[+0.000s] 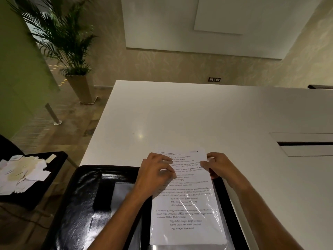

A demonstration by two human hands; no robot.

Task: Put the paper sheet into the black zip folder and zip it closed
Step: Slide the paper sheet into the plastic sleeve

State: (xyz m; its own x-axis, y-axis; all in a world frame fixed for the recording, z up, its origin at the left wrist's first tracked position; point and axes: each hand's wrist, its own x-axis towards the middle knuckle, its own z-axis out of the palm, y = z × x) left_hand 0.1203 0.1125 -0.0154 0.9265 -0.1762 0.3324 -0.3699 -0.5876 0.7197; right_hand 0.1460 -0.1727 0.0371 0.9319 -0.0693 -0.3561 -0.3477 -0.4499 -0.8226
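The black zip folder [84, 199] lies open at the near edge of the white table [180, 114], its glossy left flap spread toward the table's left edge. A printed paper sheet [187, 210] lies lengthwise over the folder's right half, partly inside a clear plastic sleeve [210, 201] that glints over its lower part. Its top end sticks out past the folder onto the table. My left hand [155, 174] pinches the sheet's upper left edge. My right hand [219, 166] grips the upper right edge. The zipper is not visible.
A black chair [45, 177] to the left carries a heap of torn paper scraps [21, 172]. A recessed cable hatch [306, 144] sits in the table at right. A potted palm [66, 51] and a metal post [53, 114] stand on the floor beyond.
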